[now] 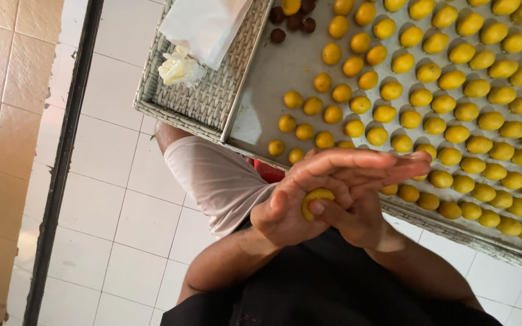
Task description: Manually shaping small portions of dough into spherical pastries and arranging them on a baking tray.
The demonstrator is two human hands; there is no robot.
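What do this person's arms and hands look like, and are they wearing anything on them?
Both the left hand and the right hand are bare: no gloves, rings, watch or bracelets show. The forearms are bare too, with no sleeves reaching them. A dark garment covers the body below.

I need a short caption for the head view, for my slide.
Left hand and right hand press a yellow dough ball beside a tray of yellow balls.

Two hands, left hand (309, 199) and right hand (357, 217), are pressed together on one yellow dough ball (316, 198). One metal tray (285, 66) carries well over sixty yellow balls (448, 90), too crowded and cropped for an exact count. At the tray's far-left corner lie four dark balls (291, 23). Left of the tray sits one wicker basket (203, 99) containing one white cloth (203, 24) and one crumpled white wad (179, 67).
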